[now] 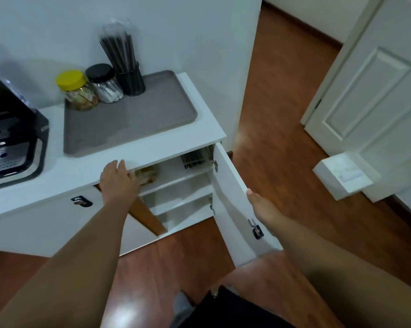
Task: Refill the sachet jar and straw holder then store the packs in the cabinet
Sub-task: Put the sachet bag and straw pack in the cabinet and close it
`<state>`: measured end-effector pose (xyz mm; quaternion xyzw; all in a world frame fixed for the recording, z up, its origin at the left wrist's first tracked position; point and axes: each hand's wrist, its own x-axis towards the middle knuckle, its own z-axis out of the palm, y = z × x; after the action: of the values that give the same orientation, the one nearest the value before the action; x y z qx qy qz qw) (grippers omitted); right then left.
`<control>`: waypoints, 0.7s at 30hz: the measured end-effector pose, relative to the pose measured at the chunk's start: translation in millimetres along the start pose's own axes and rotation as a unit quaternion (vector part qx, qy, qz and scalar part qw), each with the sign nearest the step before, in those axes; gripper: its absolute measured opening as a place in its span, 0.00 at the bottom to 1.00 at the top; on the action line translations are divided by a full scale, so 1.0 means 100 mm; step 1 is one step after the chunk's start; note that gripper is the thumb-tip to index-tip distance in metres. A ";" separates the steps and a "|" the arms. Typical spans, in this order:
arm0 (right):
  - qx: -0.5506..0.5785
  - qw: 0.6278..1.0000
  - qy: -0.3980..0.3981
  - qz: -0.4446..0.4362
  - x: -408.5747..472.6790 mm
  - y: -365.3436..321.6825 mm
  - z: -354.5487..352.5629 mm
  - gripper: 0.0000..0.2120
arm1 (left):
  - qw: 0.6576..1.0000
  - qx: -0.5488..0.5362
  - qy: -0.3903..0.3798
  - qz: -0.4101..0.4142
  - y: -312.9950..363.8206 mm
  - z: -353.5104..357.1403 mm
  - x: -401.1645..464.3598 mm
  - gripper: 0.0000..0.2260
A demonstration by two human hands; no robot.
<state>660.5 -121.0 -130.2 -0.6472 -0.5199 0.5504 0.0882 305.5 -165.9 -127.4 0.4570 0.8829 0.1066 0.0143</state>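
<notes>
Fingers of the left hand (118, 181) are reaching, loosely bent, under the front edge of the counter (138, 152) into the top shelf of the open cabinet (183, 185), where they are touching or closing on a yellowish pack (147, 176); the counter lip is hiding the fingertips, so whether they are gripping it cannot be told. Judging by the task, the hand is either pushing this pack into storage or fetching it. A second pack, of dark straws (193, 158), is lying at the right end of the same shelf, near the hinge. The right hand (261, 205) is resting against the outer edge of the white cabinet door (235, 204), probably to keep it swung wide; its fingers are out of sight behind the panel, so their state cannot be told. On the counter's back right corner a grey ribbed mat (133, 121) with rounded corners is carrying the refill targets along its rear edge: a clear sachet jar (105, 85) with a black lid, showing white paper sachets, a yellow-lidded jar (79, 91) beside it, and a dark mesh straw holder (131, 79) bristling with wrapped black straws. Both look well filled, so storing seems the step in hand. A black coffee machine (12, 138) with a perforated metal drip tray is sitting at the counter's left edge. The shelves look smooth white laminate; the floor is glossy reddish wood.
</notes>
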 end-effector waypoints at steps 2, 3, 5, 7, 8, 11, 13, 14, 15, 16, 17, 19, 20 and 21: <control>0.033 0.999 0.000 0.036 0.00 -0.01 0.13 0.30 | 1.000 -0.021 -0.019 -0.007 -0.13 0.03 0.10 0.22; 0.052 0.997 -0.002 0.052 -0.01 -0.02 0.20 0.31 | 0.999 -0.038 -0.026 -0.019 -0.18 0.03 0.14 0.22; 0.084 0.994 -0.004 0.069 0.00 -0.03 0.34 0.31 | 0.997 -0.054 -0.038 -0.035 -0.30 0.02 0.22 0.22; 0.122 0.990 -0.001 0.074 0.01 -0.05 0.48 0.31 | 0.998 -0.040 -0.050 -0.027 -0.39 0.00 0.28 0.22; 0.137 0.988 -0.002 0.074 0.01 -0.05 0.55 0.31 | 0.998 -0.023 -0.054 -0.015 -0.42 0.00 0.31 0.22; 0.176 0.980 -0.007 0.090 0.01 -0.10 0.75 0.31 | 0.996 0.040 -0.077 0.017 -0.51 0.01 0.32 0.24; 0.205 0.974 -0.007 0.100 -0.01 -0.16 0.89 0.35 | 0.993 0.064 -0.088 0.035 -0.56 0.03 0.30 0.25; 0.215 0.971 -0.009 0.107 0.01 -0.17 0.96 0.36 | 0.992 0.071 -0.090 0.044 -0.58 0.04 0.30 0.25; 0.222 0.969 -0.011 0.108 0.05 -0.17 1.02 0.36 | 0.992 0.075 -0.092 0.053 -0.60 0.05 0.31 0.26; 0.234 0.966 -0.010 0.106 0.06 -0.20 1.09 0.33 | 0.991 0.074 -0.094 0.062 -0.63 0.05 0.33 0.26; 0.243 0.964 -0.012 0.104 0.04 -0.24 1.13 0.30 | 0.990 0.073 -0.097 0.069 -0.64 0.05 0.33 0.26; 0.258 0.961 -0.015 0.095 0.05 -0.30 1.22 0.21 | 0.989 0.069 -0.102 0.083 -0.67 0.04 0.34 0.26; 0.267 0.959 -0.015 0.093 0.05 -0.34 1.27 0.18 | 0.989 0.066 -0.102 0.088 -0.67 0.04 0.34 0.26; 0.275 0.957 -0.015 0.090 0.02 -0.39 1.33 0.16 | 0.989 0.064 -0.101 0.091 -0.68 0.03 0.34 0.26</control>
<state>530.4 -162.7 -154.9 -0.6341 -0.2892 0.6873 0.2047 231.8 -175.8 -141.8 0.5439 0.8367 0.0041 0.0647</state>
